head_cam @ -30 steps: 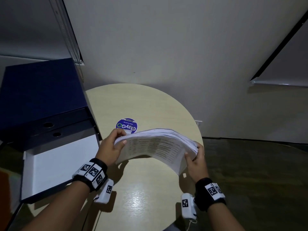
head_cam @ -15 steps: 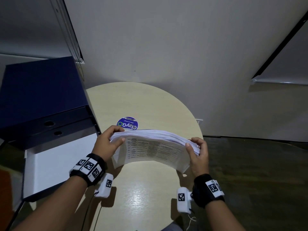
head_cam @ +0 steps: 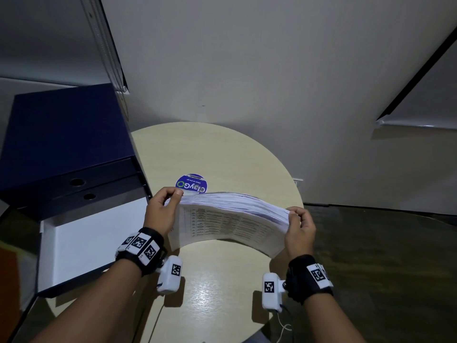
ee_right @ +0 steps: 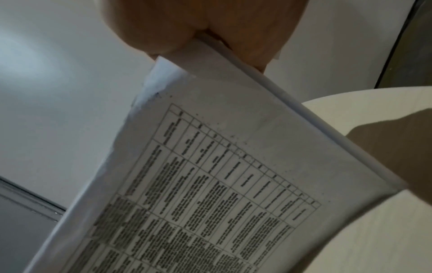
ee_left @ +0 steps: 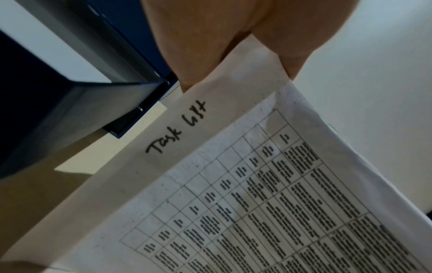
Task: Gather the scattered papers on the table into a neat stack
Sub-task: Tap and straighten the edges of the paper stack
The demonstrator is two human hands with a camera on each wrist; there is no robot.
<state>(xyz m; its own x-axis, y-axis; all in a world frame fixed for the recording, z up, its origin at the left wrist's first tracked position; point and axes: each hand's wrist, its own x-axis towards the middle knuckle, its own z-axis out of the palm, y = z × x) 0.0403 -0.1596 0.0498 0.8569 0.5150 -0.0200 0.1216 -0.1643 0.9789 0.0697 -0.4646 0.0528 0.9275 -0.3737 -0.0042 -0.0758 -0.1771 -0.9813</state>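
A thick stack of white papers stands on its long edge above the round beige table, bowed, its front sheet printed with a table. My left hand grips the stack's left end, thumb on top. My right hand pinches the right end. In the left wrist view the front sheet carries the handwritten words "Task list", and fingers clamp its edge. The right wrist view shows the same papers held between thumb and fingers.
A dark blue box file stands open at the left, its white-lined lid lying over the table's left edge. A round blue sticker sits on the table behind the papers. The floor lies to the right.
Both hands have turned the stack more level and upright, and the right hand rose. The bend in the papers has flattened.
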